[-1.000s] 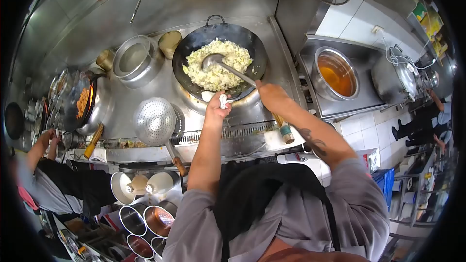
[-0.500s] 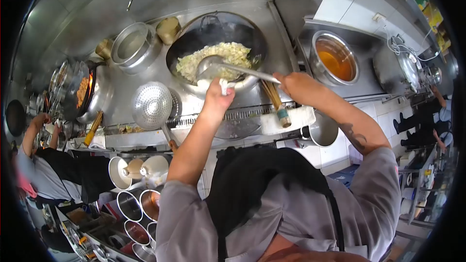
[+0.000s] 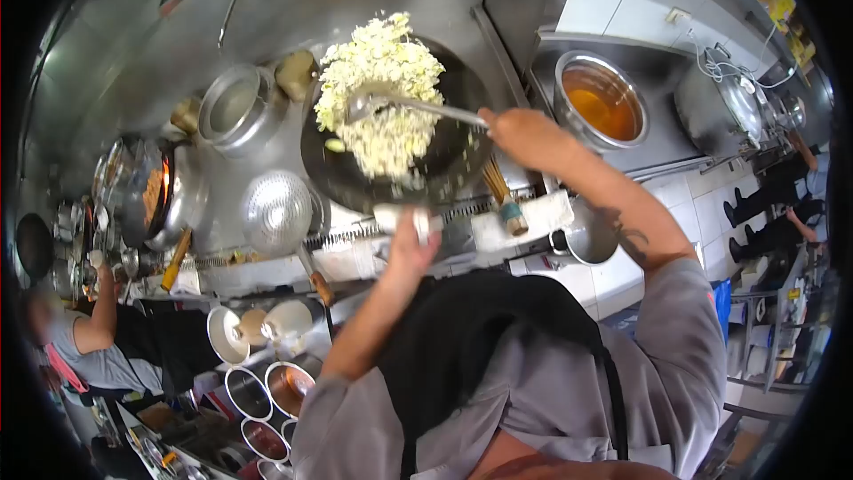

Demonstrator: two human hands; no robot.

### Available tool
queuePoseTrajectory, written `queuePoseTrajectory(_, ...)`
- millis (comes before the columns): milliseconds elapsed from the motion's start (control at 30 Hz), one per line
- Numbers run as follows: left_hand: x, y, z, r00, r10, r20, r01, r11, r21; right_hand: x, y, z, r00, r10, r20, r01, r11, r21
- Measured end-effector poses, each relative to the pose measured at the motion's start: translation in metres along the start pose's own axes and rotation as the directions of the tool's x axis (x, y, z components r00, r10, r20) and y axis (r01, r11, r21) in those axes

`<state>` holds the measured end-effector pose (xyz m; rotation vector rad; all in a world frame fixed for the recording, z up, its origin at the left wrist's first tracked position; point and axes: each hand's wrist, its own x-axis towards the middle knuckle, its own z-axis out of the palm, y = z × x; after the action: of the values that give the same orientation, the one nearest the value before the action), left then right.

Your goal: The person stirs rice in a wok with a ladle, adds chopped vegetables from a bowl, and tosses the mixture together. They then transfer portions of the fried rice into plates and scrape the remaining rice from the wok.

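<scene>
My left hand (image 3: 411, 247) is closed on a folded white cloth (image 3: 402, 218) at the near rim of a large dark wok (image 3: 466, 156). A mass of chopped pale yellow-green food (image 3: 382, 71) is in the air over the wok, spreading past its far rim. In my right hand (image 3: 526, 136) is the handle of a metal ladle (image 3: 435, 108). The ladle's bowl is among the food, partly hidden by it. Motion blurs my left hand and the near rim.
Left of the wok are a perforated skimmer (image 3: 277, 212) and a metal pot (image 3: 235, 111). A bamboo brush (image 3: 508, 204) lies to the right, near a pot of orange liquid (image 3: 604, 107). At far left, a co-worker (image 3: 98, 333) stands by another wok with flame (image 3: 164, 182).
The wok has come toward me and its food has risen from inside it into the air. My left hand moved nearer my body; the ladle stays in my right hand.
</scene>
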<state>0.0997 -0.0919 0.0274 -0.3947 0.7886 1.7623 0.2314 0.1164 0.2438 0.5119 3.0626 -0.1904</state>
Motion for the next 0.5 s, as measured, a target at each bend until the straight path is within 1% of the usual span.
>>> queuePoseTrajectory(33, 0.009, 0.019, 0.015, 1.0, 0.023, 0.011, -0.023, 1.0, -0.009, -0.006, 0.0, -0.006, 1.0, -0.009, 0.018, 0.008, 1.0, 0.002)
queuePoseTrajectory(67, 0.019, 0.038, 0.027, 0.998, 0.047, 0.032, -0.046, 0.998, -0.038, -0.013, 0.002, -0.011, 0.998, -0.046, 0.039, 0.043, 0.997, 0.062)
queuePoseTrajectory(100, 0.024, 0.052, 0.038, 0.998, 0.037, 0.042, -0.034, 0.996, -0.078, -0.02, 0.0, -0.02, 0.995, -0.081, 0.057, 0.073, 0.99, 0.123)
queuePoseTrajectory(133, 0.014, 0.058, 0.047, 0.999, -0.003, 0.037, 0.007, 0.993, -0.12, -0.033, -0.011, -0.045, 0.98, -0.005, 0.197, -0.028, 0.986, 0.165)
queuePoseTrajectory(167, -0.009, 0.062, 0.058, 0.998, -0.062, -0.001, 0.062, 0.991, -0.123, -0.042, 0.009, -0.033, 0.98, -0.092, 0.174, 0.048, 0.97, 0.239)
queuePoseTrajectory(200, -0.036, 0.061, 0.075, 0.997, -0.044, -0.063, 0.041, 0.997, -0.059, -0.049, 0.025, -0.027, 0.964, -0.147, 0.219, 0.079, 0.953, 0.292)
queuePoseTrajectory(233, -0.034, 0.065, 0.066, 0.983, -0.162, 0.088, 0.17, 0.981, -0.093, -0.048, 0.035, -0.021, 0.943, -0.207, 0.261, 0.109, 0.932, 0.344)
queuePoseTrajectory(267, -0.037, 0.069, 0.075, 0.993, -0.119, -0.008, 0.118, 0.99, -0.08, -0.037, 0.04, -0.011, 0.943, -0.208, 0.259, 0.109, 0.931, 0.349)
queuePoseTrajectory(300, -0.039, 0.07, 0.085, 0.991, -0.084, -0.108, 0.078, 0.995, -0.061, -0.026, 0.045, 0.003, 0.947, -0.104, 0.305, -0.012, 0.935, 0.354)
queuePoseTrajectory(333, -0.023, 0.072, 0.079, 0.998, -0.064, -0.023, 0.061, 0.993, -0.105, -0.023, 0.046, 0.019, 0.935, 0.002, 0.355, -0.135, 0.927, 0.349)
queuePoseTrajectory(367, 0.008, 0.059, 0.05, 0.991, 0.076, 0.109, -0.073, 0.997, -0.032, -0.019, 0.04, 0.034, 0.935, 0.007, 0.355, -0.139, 0.927, 0.348)
queuePoseTrajectory(400, 0.029, 0.037, 0.011, 0.989, 0.129, 0.078, -0.129, 0.992, -0.006, -0.012, 0.028, 0.05, 0.965, 0.055, 0.258, -0.108, 0.975, 0.194)
queuePoseTrajectory(433, 0.021, 0.02, -0.006, 0.991, 0.102, 0.083, -0.105, 0.994, 0.028, -0.005, 0.023, 0.055, 0.986, 0.093, 0.139, -0.097, 0.995, 0.018)
queuePoseTrajectory(467, 0.013, 0.003, -0.021, 0.993, 0.075, 0.089, -0.081, 0.995, 0.062, -0.008, 0.02, 0.061, 0.997, 0.079, 0.017, -0.079, 0.997, -0.019)
queuePoseTrajectory(500, -0.01, -0.003, -0.025, 0.995, -0.032, 0.093, 0.022, 0.995, 0.099, -0.014, 0.011, 0.067, 0.994, 0.048, -0.094, -0.053, 0.997, -0.053)
